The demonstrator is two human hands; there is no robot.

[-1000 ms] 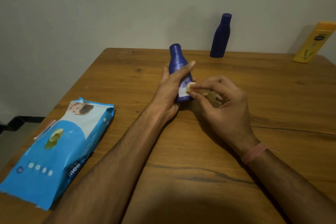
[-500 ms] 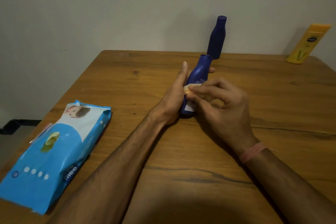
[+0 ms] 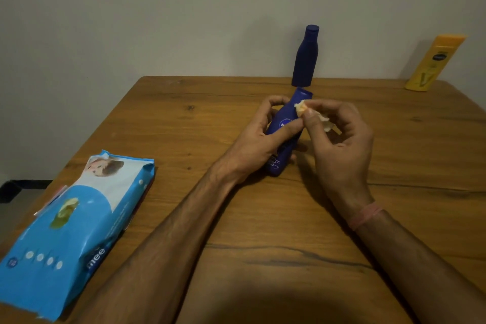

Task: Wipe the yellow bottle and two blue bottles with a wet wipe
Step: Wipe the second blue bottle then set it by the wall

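Head view: right hand (image 3: 339,147) fingers (image 3: 310,123) pinch a crumpled wet wipe (image 3: 301,108) against the neck of a blue bottle (image 3: 282,144), which the left hand (image 3: 252,144) grips tilted at mid-desk. A second blue bottle (image 3: 305,58) stands at the far edge, the yellow bottle (image 3: 431,66) at the far right corner, the wipes pack (image 3: 65,231) along the left edge of the desk (image 3: 263,244).

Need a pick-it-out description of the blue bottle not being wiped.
Follow the wooden table to its far edge by the wall. The standing blue bottle is there, upright, untouched, left of the yellow bottle. The other blue bottle lies tilted in the left hand.
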